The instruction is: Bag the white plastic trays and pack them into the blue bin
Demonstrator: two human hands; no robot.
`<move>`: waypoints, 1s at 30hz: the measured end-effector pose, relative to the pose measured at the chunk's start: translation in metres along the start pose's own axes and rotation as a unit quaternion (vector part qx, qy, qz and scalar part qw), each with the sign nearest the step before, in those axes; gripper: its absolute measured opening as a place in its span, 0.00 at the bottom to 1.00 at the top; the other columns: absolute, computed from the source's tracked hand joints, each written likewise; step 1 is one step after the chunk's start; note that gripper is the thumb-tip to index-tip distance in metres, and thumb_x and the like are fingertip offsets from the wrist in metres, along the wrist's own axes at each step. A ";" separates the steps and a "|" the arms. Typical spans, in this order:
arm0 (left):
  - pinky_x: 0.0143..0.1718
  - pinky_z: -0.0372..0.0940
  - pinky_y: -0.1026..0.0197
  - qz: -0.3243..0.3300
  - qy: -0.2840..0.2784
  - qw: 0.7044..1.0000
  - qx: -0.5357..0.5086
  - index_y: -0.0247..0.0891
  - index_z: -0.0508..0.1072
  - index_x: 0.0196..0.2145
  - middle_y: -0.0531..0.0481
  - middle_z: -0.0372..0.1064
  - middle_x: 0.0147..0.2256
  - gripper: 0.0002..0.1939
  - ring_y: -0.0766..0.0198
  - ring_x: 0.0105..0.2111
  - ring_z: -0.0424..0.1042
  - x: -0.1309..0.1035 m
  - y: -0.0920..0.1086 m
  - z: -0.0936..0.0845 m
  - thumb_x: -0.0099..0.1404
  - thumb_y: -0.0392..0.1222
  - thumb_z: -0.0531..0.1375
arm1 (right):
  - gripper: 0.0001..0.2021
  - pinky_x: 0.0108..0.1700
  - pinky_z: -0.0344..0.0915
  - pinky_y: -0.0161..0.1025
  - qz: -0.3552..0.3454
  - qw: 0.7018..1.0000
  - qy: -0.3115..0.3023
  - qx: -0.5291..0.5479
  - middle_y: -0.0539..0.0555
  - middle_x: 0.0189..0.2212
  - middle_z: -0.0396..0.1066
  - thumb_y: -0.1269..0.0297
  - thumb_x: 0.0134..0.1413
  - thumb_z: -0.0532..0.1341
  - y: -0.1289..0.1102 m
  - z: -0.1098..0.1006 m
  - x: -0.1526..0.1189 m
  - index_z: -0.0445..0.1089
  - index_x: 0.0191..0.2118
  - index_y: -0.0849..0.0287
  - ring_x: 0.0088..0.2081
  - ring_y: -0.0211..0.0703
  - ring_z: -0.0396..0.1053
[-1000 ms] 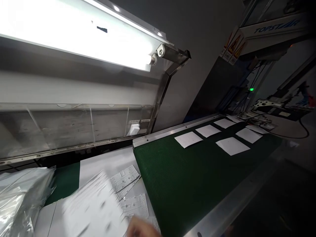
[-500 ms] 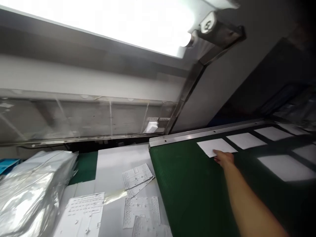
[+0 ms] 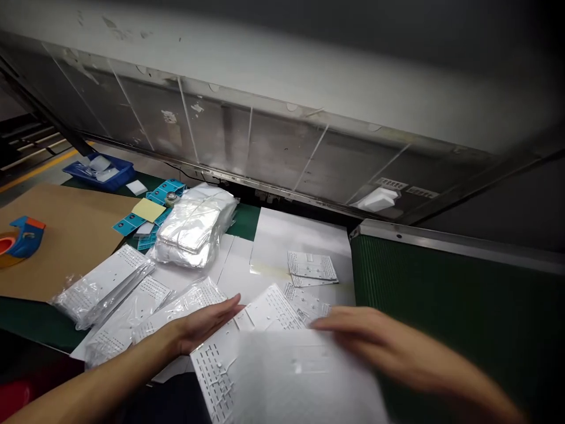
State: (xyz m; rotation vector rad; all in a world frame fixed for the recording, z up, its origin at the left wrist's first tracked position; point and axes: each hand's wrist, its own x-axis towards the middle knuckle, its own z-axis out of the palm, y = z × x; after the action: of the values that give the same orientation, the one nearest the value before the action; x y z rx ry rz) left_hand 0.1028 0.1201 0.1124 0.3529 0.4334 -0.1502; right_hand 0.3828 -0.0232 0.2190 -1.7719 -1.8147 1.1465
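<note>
My left hand (image 3: 209, 323) is at the left edge of a white slotted plastic panel (image 3: 217, 377), steadying it from the side. Its thumb is stretched out; the other fingers are partly hidden behind the panel. My right hand (image 3: 357, 330), smeared by motion, is closed on the upper right edge of a smooth white panel (image 3: 309, 383), blurred and overlapping the slotted one in front. Just beyond the hands, more white slotted panels (image 3: 312, 266) lie on white sheets. Left of my left hand are several panels in clear plastic bags (image 3: 117, 277).
A bundle of clear plastic bags (image 3: 189, 221) lies behind the bagged panels. Farther left are blue cards (image 3: 128, 224), a blue bin (image 3: 100, 176) and a tape dispenser (image 3: 27, 238) on brown cardboard (image 3: 70, 218). A green conveyor belt (image 3: 441, 294) runs at right, below a low metal hood (image 3: 282, 147).
The view has swung left. My right hand has come from the belt toward me with a white panel picked up there. My left hand and the slotted panel beside it have come into view.
</note>
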 end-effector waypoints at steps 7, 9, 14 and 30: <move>0.47 0.60 0.55 0.002 -0.037 0.995 0.088 0.36 0.64 0.54 0.42 0.70 0.45 0.26 0.54 0.44 0.70 -0.032 -0.016 -0.014 0.58 0.40 0.61 | 0.19 0.46 0.64 0.43 -0.108 0.986 -0.064 -0.107 0.51 0.44 0.71 0.72 0.54 0.53 -0.061 0.063 0.094 0.66 0.51 0.50 0.44 0.43 0.68; 0.46 0.61 0.54 0.042 -0.012 0.997 0.068 0.37 0.62 0.55 0.42 0.70 0.44 0.28 0.54 0.42 0.71 -0.044 -0.019 -0.020 0.57 0.38 0.62 | 0.18 0.51 0.60 0.49 -0.081 0.983 0.105 -0.129 0.55 0.49 0.67 0.68 0.55 0.54 -0.058 0.076 0.092 0.64 0.52 0.51 0.51 0.49 0.63; 0.44 0.63 0.53 0.194 0.106 0.974 -0.041 0.37 0.60 0.56 0.40 0.69 0.45 0.25 0.51 0.44 0.71 -0.050 -0.035 -0.031 0.61 0.40 0.57 | 0.19 0.48 0.65 0.48 0.199 0.864 0.404 0.226 0.56 0.46 0.68 0.50 0.53 0.56 -0.044 0.151 0.077 0.62 0.48 0.54 0.47 0.49 0.66; 0.50 0.59 0.49 0.282 0.146 0.948 0.005 0.40 0.61 0.55 0.40 0.66 0.50 0.27 0.50 0.49 0.67 -0.046 -0.036 -0.013 0.59 0.46 0.60 | 0.24 0.37 0.66 0.37 0.313 0.746 0.303 0.504 0.53 0.32 0.73 0.41 0.39 0.61 -0.034 0.236 0.090 0.67 0.34 0.58 0.40 0.51 0.68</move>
State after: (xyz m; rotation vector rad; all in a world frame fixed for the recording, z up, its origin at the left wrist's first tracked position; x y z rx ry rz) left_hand 0.0487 0.0945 0.1101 0.4987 0.6078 0.4657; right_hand 0.1728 -0.0043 0.0752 -1.6827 -0.0584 1.1801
